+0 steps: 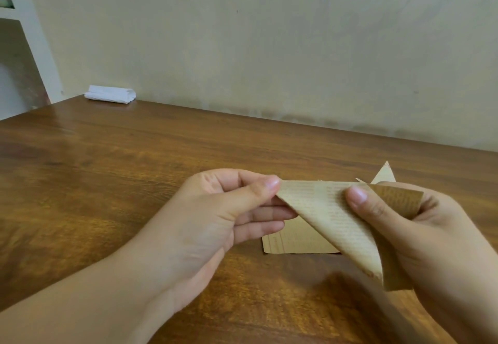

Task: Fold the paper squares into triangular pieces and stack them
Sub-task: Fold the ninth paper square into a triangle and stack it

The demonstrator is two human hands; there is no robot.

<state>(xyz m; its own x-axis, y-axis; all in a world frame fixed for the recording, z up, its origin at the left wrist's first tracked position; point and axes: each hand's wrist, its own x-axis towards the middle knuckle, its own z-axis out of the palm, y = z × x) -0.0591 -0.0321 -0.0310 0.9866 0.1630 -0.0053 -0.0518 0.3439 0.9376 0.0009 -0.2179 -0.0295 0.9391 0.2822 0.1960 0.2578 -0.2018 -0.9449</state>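
Between your hands, above the table, hangs the folded paper: your left hand pinches one corner, your right hand grips the other.

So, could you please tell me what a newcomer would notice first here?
Centre stage, the left hand and right hand pinch a tan printed paper triangle above the brown wooden table. A flat tan paper square lies beneath; a folded white paper bundle sits far left.

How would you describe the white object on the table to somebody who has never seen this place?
Look at the wooden table, at its far left corner by the wall. There lies a white folded bundle. It alone is white; the other papers are tan.
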